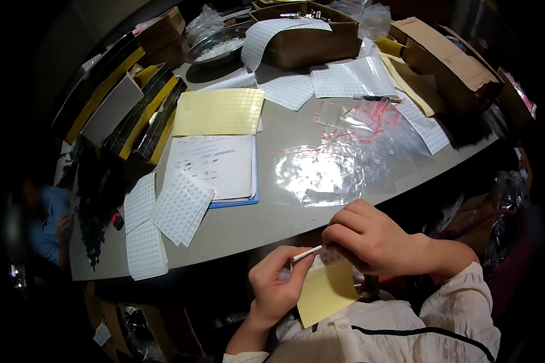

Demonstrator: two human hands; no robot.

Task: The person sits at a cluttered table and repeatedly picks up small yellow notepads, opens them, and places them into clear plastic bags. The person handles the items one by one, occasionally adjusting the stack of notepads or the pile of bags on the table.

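Near my lap, beyond the table's front edge, I hold a yellow label sheet point(326, 294) between both hands. White printed labels show along its upper part, and its top edge is curled or folded over into a narrow pale strip point(307, 253). My left hand point(277, 283) pinches the left end of that strip between thumb and fingers. The fingers of my right hand point(372, 237) are bent closed at the upper right of the sheet, hiding that corner. Just beyond my right hand, clear zip bags point(321, 175) with red seals lie on the table.
White label sheets point(181, 206) lie at the left, beside a clipboard point(224, 204) with papers and a yellow sheet point(218, 112). Dark bins point(127, 121) line the left side. A metal bowl point(194, 58) and cardboard boxes point(312, 45) stand at the back. Another person point(53, 221) is at far left.
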